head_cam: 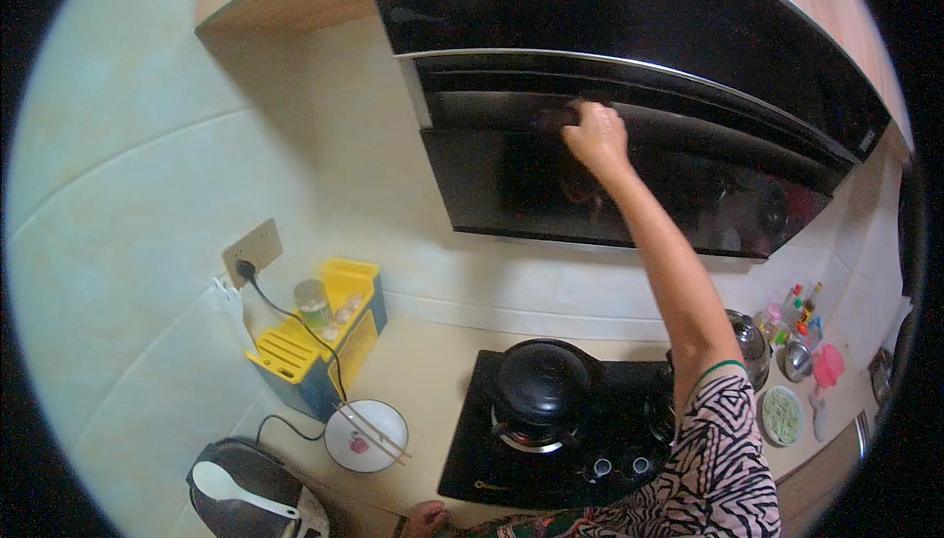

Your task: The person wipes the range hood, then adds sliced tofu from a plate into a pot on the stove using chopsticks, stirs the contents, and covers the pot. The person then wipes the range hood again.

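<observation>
My right hand (599, 136) is raised to the black glass front of the range hood (516, 176), fingers curled at its upper part; whether it holds something dark there I cannot tell. Low in the view, my left hand (428, 519) rests near the counter's front edge, partly cut off, its fingers bent. Beneath the hood, a black lidded pot (542, 383) stands on the left burner of the black gas hob (479, 457). Left of the hob is a white plate (376, 420) with wooden chopsticks (372, 431) lying across it.
A yellow and dark storage rack (295, 353) stands at the left wall below a plugged socket (254, 246). A white ladle (236, 490) lies on a dark appliance (273, 464). To the right are a kettle (751, 350), condiment bottles (796, 309) and a bowl of cut green vegetables (782, 416).
</observation>
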`<act>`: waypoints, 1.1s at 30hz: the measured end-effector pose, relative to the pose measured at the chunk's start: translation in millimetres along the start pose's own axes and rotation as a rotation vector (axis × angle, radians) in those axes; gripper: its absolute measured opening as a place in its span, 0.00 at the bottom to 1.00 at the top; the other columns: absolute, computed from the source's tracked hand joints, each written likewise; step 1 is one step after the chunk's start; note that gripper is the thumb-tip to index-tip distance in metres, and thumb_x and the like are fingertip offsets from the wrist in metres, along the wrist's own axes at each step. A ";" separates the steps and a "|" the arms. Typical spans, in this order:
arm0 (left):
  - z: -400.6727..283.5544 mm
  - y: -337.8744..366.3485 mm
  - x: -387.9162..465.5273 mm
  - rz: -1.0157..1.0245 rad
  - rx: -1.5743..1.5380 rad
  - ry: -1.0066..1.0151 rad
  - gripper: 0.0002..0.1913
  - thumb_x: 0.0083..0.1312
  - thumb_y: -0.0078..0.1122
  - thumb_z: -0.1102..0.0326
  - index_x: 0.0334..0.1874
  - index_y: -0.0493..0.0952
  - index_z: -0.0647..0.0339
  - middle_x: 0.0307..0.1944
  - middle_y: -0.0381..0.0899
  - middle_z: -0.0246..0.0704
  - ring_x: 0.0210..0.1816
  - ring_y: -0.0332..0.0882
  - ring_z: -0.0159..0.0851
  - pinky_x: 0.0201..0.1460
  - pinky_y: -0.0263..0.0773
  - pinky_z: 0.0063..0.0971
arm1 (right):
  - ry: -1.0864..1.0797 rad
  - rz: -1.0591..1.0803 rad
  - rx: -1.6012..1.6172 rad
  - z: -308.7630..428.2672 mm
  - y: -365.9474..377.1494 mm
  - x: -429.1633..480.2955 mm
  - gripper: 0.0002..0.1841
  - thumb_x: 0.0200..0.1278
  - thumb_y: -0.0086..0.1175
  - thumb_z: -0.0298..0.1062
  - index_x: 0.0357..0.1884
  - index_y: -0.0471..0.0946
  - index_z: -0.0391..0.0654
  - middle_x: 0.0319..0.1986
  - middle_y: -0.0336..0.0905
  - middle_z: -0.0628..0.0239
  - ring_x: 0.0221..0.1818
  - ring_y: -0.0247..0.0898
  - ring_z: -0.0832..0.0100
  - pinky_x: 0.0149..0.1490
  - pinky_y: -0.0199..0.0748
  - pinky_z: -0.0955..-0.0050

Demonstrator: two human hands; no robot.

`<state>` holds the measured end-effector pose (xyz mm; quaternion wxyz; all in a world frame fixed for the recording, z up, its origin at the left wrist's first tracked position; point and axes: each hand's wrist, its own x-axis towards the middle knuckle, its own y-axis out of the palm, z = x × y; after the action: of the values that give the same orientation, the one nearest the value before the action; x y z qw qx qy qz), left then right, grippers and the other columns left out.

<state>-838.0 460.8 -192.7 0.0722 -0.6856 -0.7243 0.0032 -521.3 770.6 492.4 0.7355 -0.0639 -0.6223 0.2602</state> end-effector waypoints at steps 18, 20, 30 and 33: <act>-105.0 0.8 -43.2 0.017 -0.759 -0.509 0.16 0.72 0.51 0.67 0.59 0.68 0.64 0.38 0.72 0.39 0.35 0.78 0.43 0.49 0.81 0.43 | -1.020 -0.289 0.017 78.3 92.5 -74.6 0.12 0.52 0.54 0.30 0.40 0.79 0.45 0.44 0.72 0.63 0.47 0.68 0.66 0.48 0.64 0.66; -105.7 1.6 -37.3 0.037 -0.705 -0.509 0.17 0.72 0.52 0.66 0.60 0.68 0.64 0.38 0.73 0.38 0.35 0.77 0.40 0.47 0.80 0.40 | -1.017 -0.264 -0.065 60.7 88.1 -78.6 0.11 0.53 0.54 0.32 0.39 0.79 0.45 0.46 0.71 0.65 0.49 0.67 0.67 0.50 0.63 0.66; -72.9 -9.6 -17.8 0.071 -0.281 -0.543 0.23 0.71 0.56 0.60 0.65 0.68 0.61 0.35 0.77 0.32 0.33 0.75 0.30 0.36 0.75 0.26 | -0.877 -0.243 -0.195 -83.5 19.1 -115.7 0.14 0.51 0.54 0.29 0.42 0.79 0.44 0.52 0.70 0.64 0.55 0.67 0.64 0.55 0.62 0.62; -66.2 -2.7 -27.0 0.025 -0.269 -0.536 0.23 0.71 0.56 0.59 0.65 0.68 0.61 0.35 0.77 0.32 0.32 0.75 0.30 0.35 0.75 0.25 | -0.748 -0.318 -0.218 -152.9 -30.9 -124.4 0.13 0.47 0.54 0.25 0.38 0.76 0.41 0.53 0.70 0.59 0.53 0.69 0.59 0.53 0.64 0.60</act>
<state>-832.1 427.6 -129.6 -0.2130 -0.6726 -0.7031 0.0892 -378.1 721.8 362.3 0.4790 0.0546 -0.8724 0.0813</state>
